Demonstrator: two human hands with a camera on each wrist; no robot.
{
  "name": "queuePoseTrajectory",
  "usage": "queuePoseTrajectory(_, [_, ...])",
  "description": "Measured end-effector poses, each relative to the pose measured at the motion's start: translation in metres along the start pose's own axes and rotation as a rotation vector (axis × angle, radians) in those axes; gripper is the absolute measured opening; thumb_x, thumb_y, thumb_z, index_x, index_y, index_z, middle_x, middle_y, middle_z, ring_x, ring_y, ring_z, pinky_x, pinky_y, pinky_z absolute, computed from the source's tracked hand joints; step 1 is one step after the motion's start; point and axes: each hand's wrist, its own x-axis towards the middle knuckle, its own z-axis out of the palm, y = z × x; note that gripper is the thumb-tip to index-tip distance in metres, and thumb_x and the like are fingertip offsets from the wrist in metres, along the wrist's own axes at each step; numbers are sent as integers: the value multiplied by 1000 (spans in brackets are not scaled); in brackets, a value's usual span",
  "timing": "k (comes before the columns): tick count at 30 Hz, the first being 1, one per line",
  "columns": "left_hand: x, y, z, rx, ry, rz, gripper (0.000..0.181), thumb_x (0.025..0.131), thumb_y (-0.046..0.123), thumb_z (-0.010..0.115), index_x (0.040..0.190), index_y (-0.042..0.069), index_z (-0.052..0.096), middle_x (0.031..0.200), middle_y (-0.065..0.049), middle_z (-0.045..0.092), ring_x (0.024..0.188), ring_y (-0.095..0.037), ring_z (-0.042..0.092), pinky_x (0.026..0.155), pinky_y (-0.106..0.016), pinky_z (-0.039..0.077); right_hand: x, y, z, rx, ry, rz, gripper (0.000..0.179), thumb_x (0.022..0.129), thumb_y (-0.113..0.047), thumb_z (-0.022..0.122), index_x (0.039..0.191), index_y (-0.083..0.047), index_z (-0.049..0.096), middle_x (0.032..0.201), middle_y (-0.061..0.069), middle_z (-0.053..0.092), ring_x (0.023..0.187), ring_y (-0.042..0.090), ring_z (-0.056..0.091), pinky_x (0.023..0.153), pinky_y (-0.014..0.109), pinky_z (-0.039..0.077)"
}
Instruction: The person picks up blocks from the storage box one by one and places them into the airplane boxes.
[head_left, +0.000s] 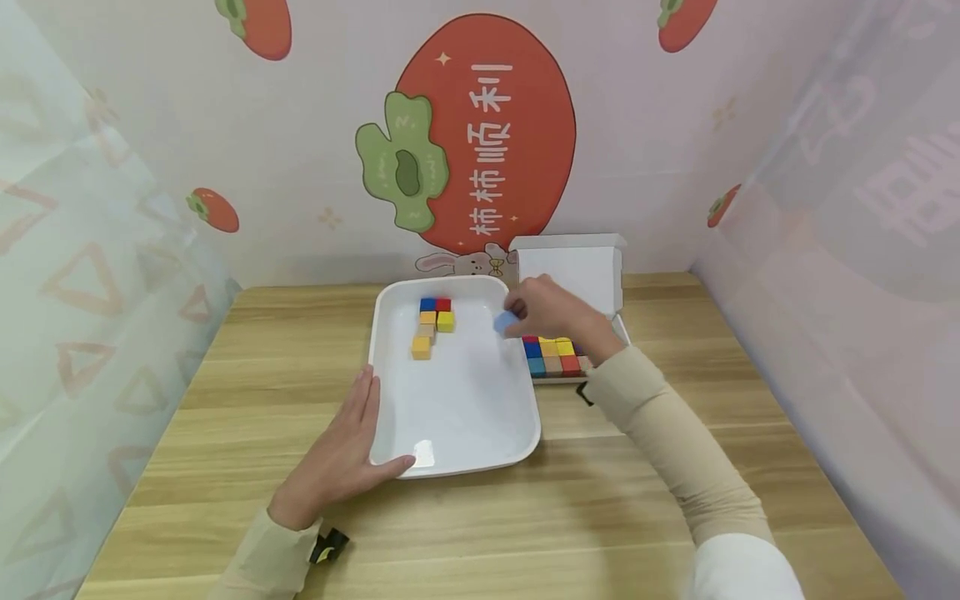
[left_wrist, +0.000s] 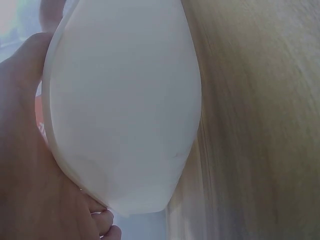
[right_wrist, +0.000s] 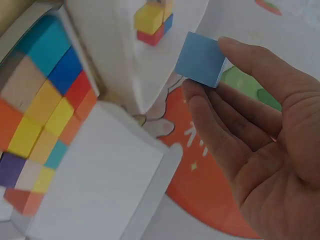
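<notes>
My right hand (head_left: pixel 551 308) pinches a light blue cube (right_wrist: pixel 201 59) between thumb and fingertips, held above the right rim of the white tray (head_left: pixel 450 425). On the tray's left rim and near corner rests my left hand (head_left: pixel 341 450), its fingers straight along the edge and thumb over the front. Several small cubes sit together in the tray's far left part: a blue cube (head_left: pixel 427 305), a red cube (head_left: pixel 444 305), a yellow cube (head_left: pixel 446 322), a plain wood cube (head_left: pixel 426 332) and orange-yellow ones, the nearest orange-yellow cube (head_left: pixel 422 348) lying closest to me.
Right of the tray, partly under my right arm, stands an open white box (head_left: pixel 570 271) with its lid raised at the back. Rows of coloured cubes (right_wrist: pixel 45 100) fill it. The wooden table (head_left: pixel 285 350) meets a printed backdrop (head_left: pixel 315 125) behind.
</notes>
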Motion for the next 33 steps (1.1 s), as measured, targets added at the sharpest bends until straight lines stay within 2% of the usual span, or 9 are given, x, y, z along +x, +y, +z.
queuePoseTrajectory(5, [-1,-1,1,-4,5,9,129,87,73,68,167,-6,4,178,-21,-7,166,-40,3,129,-59,26,-25,40,-16,3,47,81,33,91,-20,85,118,-3,78,113,14,78,100,28,76,91,44,65])
queuePoseTrajectory(10, [-2,-2,-2,-1,12,19,128,88,72,68,167,-6,4,178,-22,-6,166,-40,3,129,-60,26,-45,75,-33,13,79,165,37,92,-21,83,120,2,75,115,19,78,102,33,75,93,49,64])
queuePoseTrajectory(15, [-2,-2,-5,-9,5,5,128,88,72,68,167,-5,3,179,-19,-8,167,-38,1,129,-60,25,-55,98,-41,17,96,182,36,93,-18,81,118,7,75,113,23,78,102,34,75,94,51,63])
queuePoseTrajectory(19, [-2,-2,-3,-9,25,24,127,88,71,69,166,-7,5,178,-22,-5,166,-40,4,128,-61,27,-57,113,-38,10,93,196,34,92,-17,82,114,9,76,109,25,78,98,33,76,88,47,64])
queuePoseTrajectory(22, [-3,-4,-2,-12,31,30,127,88,71,69,166,-7,5,178,-22,-4,166,-39,4,129,-59,26,-56,123,-31,8,88,223,37,91,-17,83,115,10,75,109,25,78,98,34,75,89,49,64])
queuePoseTrajectory(29, [-4,-3,-3,-18,16,23,128,89,72,69,167,-4,2,179,-19,-8,167,-36,0,133,-41,11,-51,137,-12,5,78,315,43,93,-22,81,120,9,73,119,27,74,108,38,69,98,54,58])
queuePoseTrajectory(33, [-3,-3,-3,-18,14,23,128,88,72,69,167,-5,3,179,-19,-7,167,-36,1,132,-50,19,-50,143,-1,15,74,354,44,94,-24,79,124,8,72,123,27,72,111,37,68,96,53,59])
